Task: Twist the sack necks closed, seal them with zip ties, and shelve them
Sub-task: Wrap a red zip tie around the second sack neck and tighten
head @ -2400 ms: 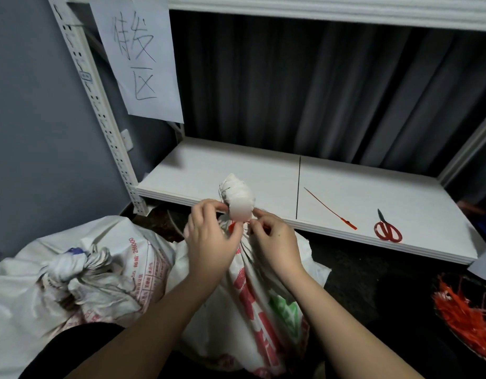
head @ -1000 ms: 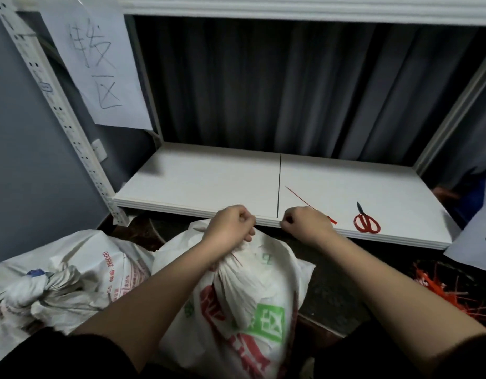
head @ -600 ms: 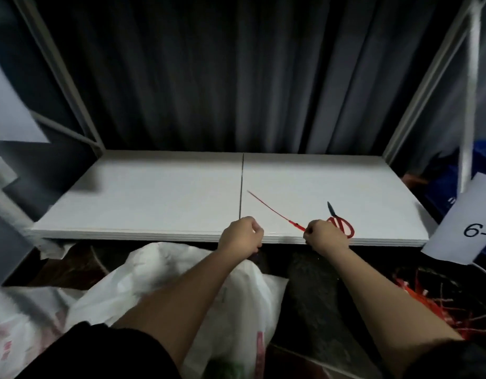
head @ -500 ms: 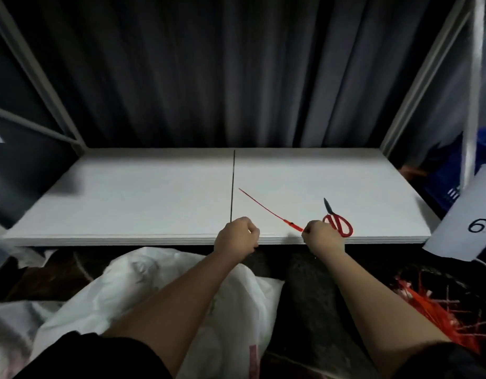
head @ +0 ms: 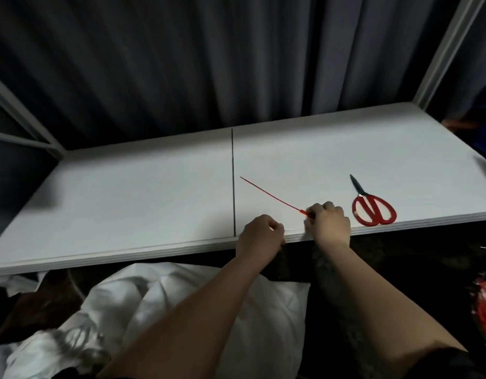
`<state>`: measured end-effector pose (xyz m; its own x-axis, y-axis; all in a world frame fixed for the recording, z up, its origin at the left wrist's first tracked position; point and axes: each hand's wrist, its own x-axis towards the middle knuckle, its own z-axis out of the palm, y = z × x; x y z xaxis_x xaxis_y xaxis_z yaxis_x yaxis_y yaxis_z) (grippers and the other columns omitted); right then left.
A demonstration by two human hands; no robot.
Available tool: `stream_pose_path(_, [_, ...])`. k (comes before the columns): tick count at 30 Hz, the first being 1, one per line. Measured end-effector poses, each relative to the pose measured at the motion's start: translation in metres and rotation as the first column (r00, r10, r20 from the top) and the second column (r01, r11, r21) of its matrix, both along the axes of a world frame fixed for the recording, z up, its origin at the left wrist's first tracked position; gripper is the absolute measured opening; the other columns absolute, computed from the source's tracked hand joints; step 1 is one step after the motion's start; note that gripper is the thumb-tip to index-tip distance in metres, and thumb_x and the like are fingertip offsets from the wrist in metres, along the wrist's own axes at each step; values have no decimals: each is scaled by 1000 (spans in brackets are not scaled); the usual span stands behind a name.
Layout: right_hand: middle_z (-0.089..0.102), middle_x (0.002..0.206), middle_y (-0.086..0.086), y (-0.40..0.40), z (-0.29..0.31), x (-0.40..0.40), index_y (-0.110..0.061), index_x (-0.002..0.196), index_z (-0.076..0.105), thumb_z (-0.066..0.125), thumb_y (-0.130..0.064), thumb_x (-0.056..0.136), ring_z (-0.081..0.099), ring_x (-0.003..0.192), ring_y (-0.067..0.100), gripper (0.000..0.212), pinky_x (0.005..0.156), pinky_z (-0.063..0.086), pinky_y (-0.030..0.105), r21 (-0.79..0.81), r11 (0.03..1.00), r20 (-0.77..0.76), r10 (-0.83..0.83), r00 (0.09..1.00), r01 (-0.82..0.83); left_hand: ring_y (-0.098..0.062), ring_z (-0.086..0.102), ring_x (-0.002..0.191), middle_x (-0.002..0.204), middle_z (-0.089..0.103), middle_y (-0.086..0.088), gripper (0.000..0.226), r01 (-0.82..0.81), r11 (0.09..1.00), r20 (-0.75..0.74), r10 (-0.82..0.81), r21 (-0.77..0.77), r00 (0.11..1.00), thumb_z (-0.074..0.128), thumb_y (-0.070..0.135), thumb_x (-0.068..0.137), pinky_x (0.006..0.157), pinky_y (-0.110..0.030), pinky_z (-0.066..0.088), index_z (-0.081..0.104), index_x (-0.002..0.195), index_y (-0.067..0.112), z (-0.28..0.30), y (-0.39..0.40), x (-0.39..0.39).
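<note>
Head view: a red zip tie (head: 272, 194) lies on the white shelf (head: 127, 192), its near end pinched by the right hand (head: 329, 224), fingers curled on it. Left hand (head: 261, 236) sits fisted at the shelf's front edge; whether it holds anything, I cannot tell. White sack (head: 203, 302) lies below. Red-handled scissors (head: 371, 207) rest just right.

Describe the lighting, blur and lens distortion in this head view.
Head view: dim overall, the white shelf brightest; wide-angle bending curves its front edge; the right hand at the red zip tie looks slightly soft; the scissors read clearly; the sack below lies in shadow.
</note>
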<state>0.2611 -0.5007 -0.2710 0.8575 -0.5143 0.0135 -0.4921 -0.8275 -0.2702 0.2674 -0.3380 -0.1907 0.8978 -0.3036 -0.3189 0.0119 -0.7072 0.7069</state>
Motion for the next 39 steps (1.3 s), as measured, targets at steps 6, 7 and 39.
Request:
stream_pose_path(6, [56, 117, 11, -1, -7, 1, -12, 116, 60, 53, -25, 94, 49, 109, 30, 27, 81, 41, 39, 65, 997, 54, -56, 997, 53, -11, 70, 73, 78, 73, 7, 18, 13, 1000, -18, -13, 13, 1000, 46, 27, 90, 79, -34, 55, 62, 93, 20, -2, 0, -2])
stream_pose_path(7, [55, 117, 12, 0, -7, 0, -10, 116, 60, 53, -24, 94, 49, 108, 31, 27, 81, 41, 39, 41, 998, 48, -45, 998, 43, -11, 70, 73, 78, 73, 7, 17, 12, 1000, -27, -12, 11, 1000, 46, 27, 90, 80, -34, 55, 62, 92, 20, -2, 0, -2])
stream_pose_path(39, [64, 88, 0, 405, 322, -166, -17, 104, 56, 38, -18, 97, 59, 94, 28, 19, 77, 43, 35, 202, 537, 334, 748, 573, -819, -18, 63, 70, 89, 67, -5, 15, -391, 904, 250, 425, -175, 870, 53, 14, 92, 63, -25, 45, 63, 102, 11, 259, 426, -198])
